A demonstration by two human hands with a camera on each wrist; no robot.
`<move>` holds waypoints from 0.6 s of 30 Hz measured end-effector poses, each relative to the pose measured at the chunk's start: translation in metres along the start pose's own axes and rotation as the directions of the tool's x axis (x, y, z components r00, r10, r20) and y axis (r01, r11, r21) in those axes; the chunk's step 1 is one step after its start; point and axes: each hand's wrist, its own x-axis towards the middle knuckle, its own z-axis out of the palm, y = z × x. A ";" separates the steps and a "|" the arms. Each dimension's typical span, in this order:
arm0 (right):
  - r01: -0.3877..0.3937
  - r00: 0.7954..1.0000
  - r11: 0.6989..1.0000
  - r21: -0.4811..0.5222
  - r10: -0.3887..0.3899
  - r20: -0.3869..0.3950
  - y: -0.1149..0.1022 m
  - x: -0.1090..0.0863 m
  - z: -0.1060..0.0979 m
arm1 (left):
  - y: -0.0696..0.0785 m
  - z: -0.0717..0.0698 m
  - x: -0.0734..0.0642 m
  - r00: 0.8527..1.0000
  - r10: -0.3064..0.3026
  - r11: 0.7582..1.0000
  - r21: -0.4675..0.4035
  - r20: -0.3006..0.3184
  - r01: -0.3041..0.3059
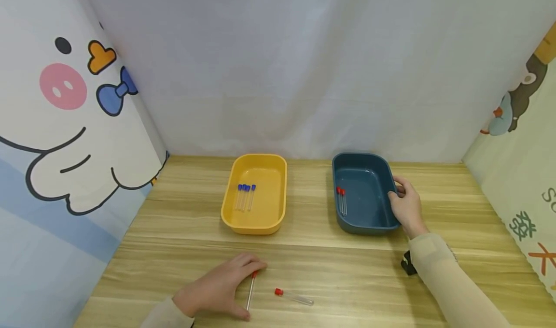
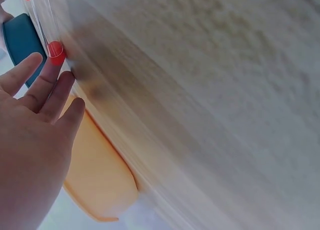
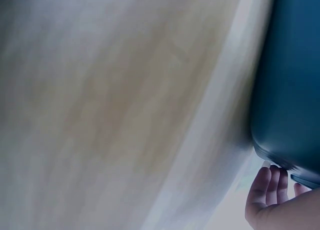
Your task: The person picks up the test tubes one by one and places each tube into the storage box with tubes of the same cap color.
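My left hand (image 1: 223, 285) reaches over a red-capped clear tube (image 1: 250, 292) on the table, its fingers at the red cap and its thumb by the lower end. In the left wrist view the fingers of that hand (image 2: 37, 110) are spread and nearly straight, with the cap (image 2: 56, 52) at a fingertip. A second red-capped tube (image 1: 295, 296) lies to the right. My right hand (image 1: 406, 205) grips the right side of a dark blue bin (image 1: 369, 229), thumb over the rim and fingers outside, below the rim in the right wrist view. Two red-capped tubes (image 1: 342, 202) lean inside its left wall.
A yellow bin (image 1: 254, 230) stands left of the blue one, holding several blue-capped tubes (image 1: 245, 197). Both stand on a wood-grain table (image 1: 187, 241) before a pale curtain (image 1: 260, 67). A small black object (image 1: 408, 264) shows beside the right sleeve.
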 end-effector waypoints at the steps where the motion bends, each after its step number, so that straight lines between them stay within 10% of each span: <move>1: 0.000 1.000 1.000 0.002 0.000 0.002 0.000 0.000 0.000 | 0.000 0.000 0.000 1.000 -0.007 1.000 -0.005 0.003 0.007; 18: 0.012 1.000 1.000 0.000 -0.012 0.005 -0.002 -0.001 -0.001 | 0.024 -0.030 0.035 0.996 0.084 0.996 -0.006 0.029 -0.084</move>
